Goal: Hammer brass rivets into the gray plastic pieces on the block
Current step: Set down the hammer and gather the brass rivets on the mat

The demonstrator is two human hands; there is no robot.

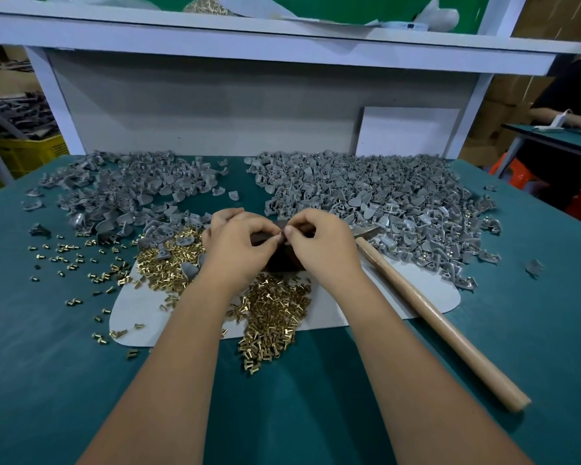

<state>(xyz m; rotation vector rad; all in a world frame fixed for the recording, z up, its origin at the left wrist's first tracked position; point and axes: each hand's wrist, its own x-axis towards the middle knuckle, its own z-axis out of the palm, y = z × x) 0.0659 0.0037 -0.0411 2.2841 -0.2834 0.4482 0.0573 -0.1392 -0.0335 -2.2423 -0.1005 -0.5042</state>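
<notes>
Now both hands (280, 245) pinching together above dark block (282, 260), hammer (440, 322) just right

Teal worktop (81, 380), grey plastic pieces (366, 193), brass-gold rivets (272, 317), white mat (416, 293), pale wooden hammer handle (443, 327), dark brown block (282, 260)

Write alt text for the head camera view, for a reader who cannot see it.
Two bare hands, left hand and right hand, meet fingertip to fingertip over a dark block; what they pinch is hidden. Brass rivets lie heaped below, piles of gray plastic pieces behind, and a wooden-handled hammer rests unheld at right.
</notes>
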